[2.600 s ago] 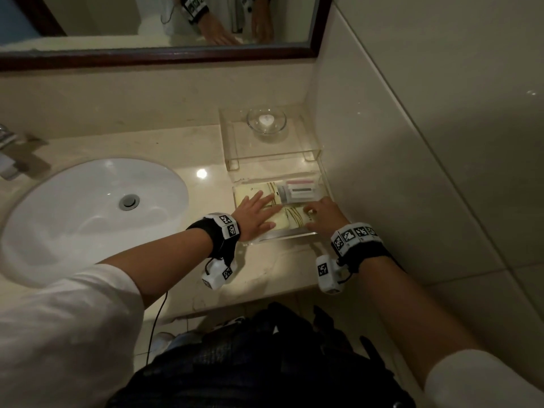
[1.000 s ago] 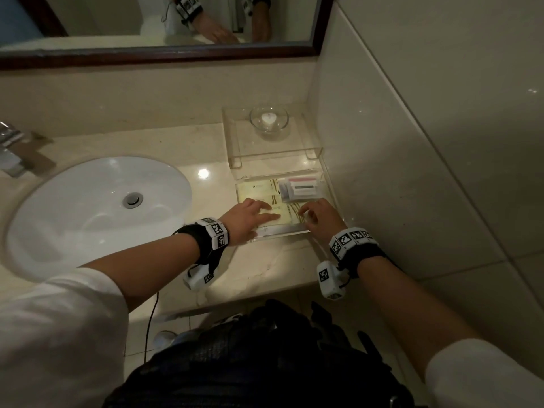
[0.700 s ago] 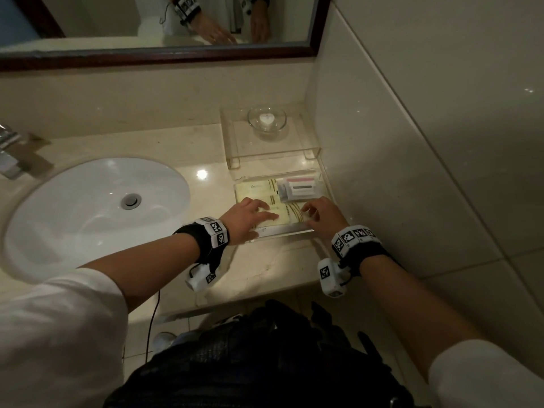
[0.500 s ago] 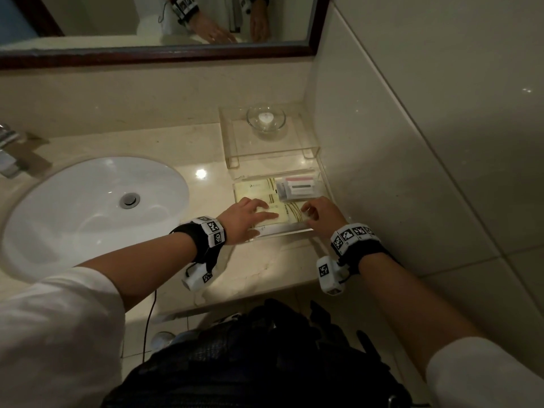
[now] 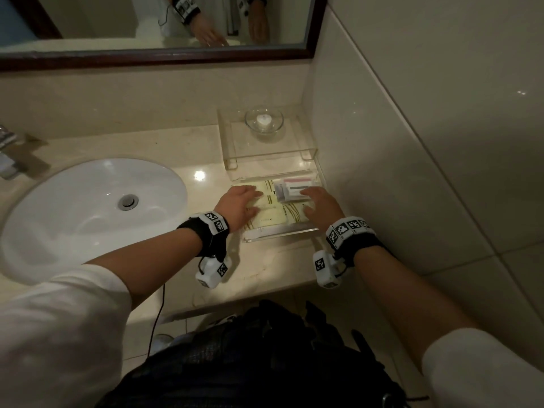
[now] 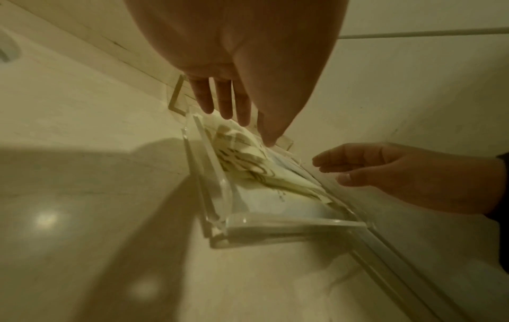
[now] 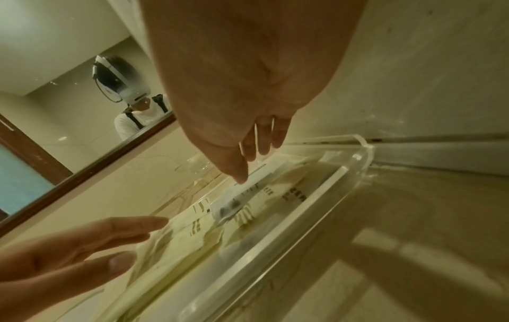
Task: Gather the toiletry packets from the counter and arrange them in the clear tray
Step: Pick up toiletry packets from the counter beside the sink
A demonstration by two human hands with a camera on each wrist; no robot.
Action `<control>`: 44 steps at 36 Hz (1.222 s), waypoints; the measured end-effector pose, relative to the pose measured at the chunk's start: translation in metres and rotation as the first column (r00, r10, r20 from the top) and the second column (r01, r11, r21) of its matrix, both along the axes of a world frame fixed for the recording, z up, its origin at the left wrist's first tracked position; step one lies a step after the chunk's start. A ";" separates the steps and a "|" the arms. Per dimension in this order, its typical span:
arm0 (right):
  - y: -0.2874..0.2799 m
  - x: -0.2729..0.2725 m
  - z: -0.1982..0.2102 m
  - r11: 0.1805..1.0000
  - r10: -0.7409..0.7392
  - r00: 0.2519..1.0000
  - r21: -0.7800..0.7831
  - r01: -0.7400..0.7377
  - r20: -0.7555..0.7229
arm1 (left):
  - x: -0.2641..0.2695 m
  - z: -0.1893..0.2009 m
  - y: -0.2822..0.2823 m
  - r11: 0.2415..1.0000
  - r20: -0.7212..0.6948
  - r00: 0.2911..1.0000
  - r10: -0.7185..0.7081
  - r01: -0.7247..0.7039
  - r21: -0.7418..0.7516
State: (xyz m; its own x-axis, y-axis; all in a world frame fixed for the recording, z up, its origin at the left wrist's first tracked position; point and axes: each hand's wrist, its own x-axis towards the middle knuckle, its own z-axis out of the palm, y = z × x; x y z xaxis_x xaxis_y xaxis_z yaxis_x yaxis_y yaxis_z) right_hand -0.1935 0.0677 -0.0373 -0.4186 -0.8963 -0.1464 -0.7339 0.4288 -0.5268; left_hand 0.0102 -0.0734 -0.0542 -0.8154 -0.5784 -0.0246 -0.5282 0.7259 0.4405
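Lying flat in the tray [image 5: 279,233] on the desk [image 5: 176,148], the packets [image 5: 272,219] sit under both hands. Left hand [image 5: 240,203] and right hand [image 5: 322,204] have straight fingers, holding nothing.

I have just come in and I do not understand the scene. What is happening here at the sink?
A person is arranging toiletry packets in a clear tray on the counter, beside the sink. Both hands are over the tray with straight fingers: the left hand lies on the yellow packets, and the right hand reaches to the white packet lying on top of them. No packet is seen outside the tray.
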 end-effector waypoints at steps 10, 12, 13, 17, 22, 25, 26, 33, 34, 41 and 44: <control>-0.016 -0.010 -0.013 0.950 0.101 0.993 0.304 -0.076 -0.068 | -0.003 -0.001 -0.004 0.998 0.203 0.979 -0.030 0.019 0.059; -0.018 -0.011 -0.012 0.957 0.104 0.992 0.279 -0.081 -0.070 | -0.004 -0.001 -0.006 0.998 0.207 0.978 -0.031 0.019 0.060; -0.020 -0.012 -0.011 0.958 0.114 0.991 0.272 -0.091 -0.070 | -0.004 0.000 -0.006 0.998 0.207 0.978 -0.033 0.022 0.058; -0.024 -0.011 -0.011 0.955 0.165 0.984 0.262 -0.140 -0.074 | -0.004 0.001 -0.004 0.999 0.208 0.977 -0.034 0.027 0.038; -0.033 -0.007 -0.010 0.871 0.277 0.954 0.451 -0.196 -0.119 | -0.003 0.003 0.001 0.998 0.210 0.976 -0.057 0.063 -0.024; -0.035 -0.003 -0.010 0.865 0.268 0.957 0.466 -0.187 -0.113 | -0.004 0.002 0.005 0.993 0.260 0.961 -0.095 0.112 -0.049; -0.036 -0.003 -0.013 0.864 0.267 0.957 0.467 -0.186 -0.113 | -0.005 0.002 0.007 0.991 0.278 0.955 -0.099 0.119 -0.056; -0.041 -0.006 -0.017 0.873 0.280 0.947 0.452 -0.182 -0.160 | -0.005 -0.001 0.011 0.988 0.364 0.926 -0.102 0.137 -0.072; -0.041 -0.007 -0.018 0.873 0.279 0.946 0.452 -0.181 -0.162 | -0.005 -0.001 0.011 0.988 0.368 0.924 -0.102 0.136 -0.068; -0.040 -0.012 -0.019 0.893 0.246 0.959 0.417 -0.169 -0.138 | -0.010 0.002 0.015 0.995 0.394 0.915 -0.084 0.101 -0.024; -0.042 -0.015 -0.018 0.899 0.251 0.960 0.398 -0.182 -0.126 | -0.013 0.002 0.015 0.997 0.398 0.916 -0.057 0.075 -0.030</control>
State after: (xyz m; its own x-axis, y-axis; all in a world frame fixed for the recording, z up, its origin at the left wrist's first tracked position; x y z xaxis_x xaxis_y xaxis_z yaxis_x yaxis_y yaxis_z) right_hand -0.2081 0.0261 -0.0550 -0.2695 -0.8584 -0.4364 -0.8950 0.3906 -0.2155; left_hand -0.0024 -0.0581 -0.0518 -0.7803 -0.5314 -0.3297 -0.6031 0.7790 0.1717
